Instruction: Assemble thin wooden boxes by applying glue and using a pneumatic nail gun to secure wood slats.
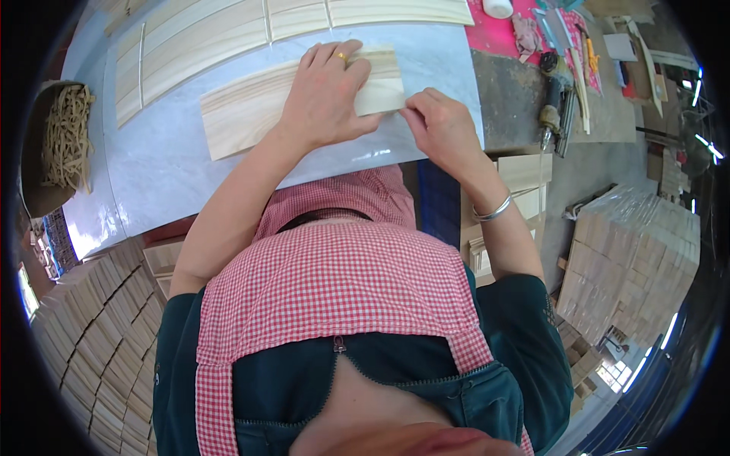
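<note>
A pale wooden board (247, 106) lies slightly tilted across the table in front of me. My left hand (327, 91) spans its width from above, fingers over the far edge and thumb at the near edge, gripping it; a gold ring is on one finger. At the board's near right corner, my right hand (441, 121) is closed, thumb and forefinger pinched together. Whatever sits in that pinch is too small or hidden to make out. Beyond the board, a row of similar wooden boards (201, 57) lies side by side along the far part of the table.
The table (160, 178) has a glossy pale top. On its left stands a bin of curled strips (68, 133). A power tool (555, 91) lies at right, near a white bottle (498, 7) and pink cloth. Wood stacks (99, 349) and a wrapped pallet (631, 251) stand on either side.
</note>
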Tool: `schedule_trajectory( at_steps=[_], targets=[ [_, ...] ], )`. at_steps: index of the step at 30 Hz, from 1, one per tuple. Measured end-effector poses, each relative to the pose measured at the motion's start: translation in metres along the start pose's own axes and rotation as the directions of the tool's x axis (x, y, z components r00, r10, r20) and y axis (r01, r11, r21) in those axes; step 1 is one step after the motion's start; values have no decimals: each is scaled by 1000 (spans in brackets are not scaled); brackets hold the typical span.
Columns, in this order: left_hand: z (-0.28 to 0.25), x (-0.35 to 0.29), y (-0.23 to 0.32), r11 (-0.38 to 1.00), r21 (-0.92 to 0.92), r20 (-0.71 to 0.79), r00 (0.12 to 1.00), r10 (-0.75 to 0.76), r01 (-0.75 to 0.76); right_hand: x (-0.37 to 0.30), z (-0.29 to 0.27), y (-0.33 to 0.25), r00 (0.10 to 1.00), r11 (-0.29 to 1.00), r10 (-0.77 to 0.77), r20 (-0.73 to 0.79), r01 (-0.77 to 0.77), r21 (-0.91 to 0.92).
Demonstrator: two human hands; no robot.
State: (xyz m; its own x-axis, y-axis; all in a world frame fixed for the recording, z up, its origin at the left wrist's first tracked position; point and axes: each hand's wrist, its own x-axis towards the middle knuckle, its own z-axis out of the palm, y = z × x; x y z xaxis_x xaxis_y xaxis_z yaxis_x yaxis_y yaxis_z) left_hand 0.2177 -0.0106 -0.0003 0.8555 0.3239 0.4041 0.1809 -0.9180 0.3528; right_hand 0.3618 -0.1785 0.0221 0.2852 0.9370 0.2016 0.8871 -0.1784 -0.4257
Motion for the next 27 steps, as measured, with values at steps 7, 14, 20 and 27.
schedule_trajectory(
  at_steps=[7, 14, 20, 27],
  targets=[
    [-3, -4, 0, 999, -33, 89, 996, -6, 9, 0, 3, 5, 1000, 999, -6, 23, 5, 48],
    [-2, -6, 2, 1000, -18, 120, 993, 0, 2, 0, 2, 4, 999, 991, 30, 22, -32, 127],
    [-2, -6, 0, 1000, -10, 131, 991, -8, 9, 0, 5, 4, 997, 972, 76, 15, -77, 222],
    [2, 1, -7, 998, -62, 184, 982, 38, -27, 2, -16, 47, 976, 940, 216, -13, -204, 274]
  ],
)
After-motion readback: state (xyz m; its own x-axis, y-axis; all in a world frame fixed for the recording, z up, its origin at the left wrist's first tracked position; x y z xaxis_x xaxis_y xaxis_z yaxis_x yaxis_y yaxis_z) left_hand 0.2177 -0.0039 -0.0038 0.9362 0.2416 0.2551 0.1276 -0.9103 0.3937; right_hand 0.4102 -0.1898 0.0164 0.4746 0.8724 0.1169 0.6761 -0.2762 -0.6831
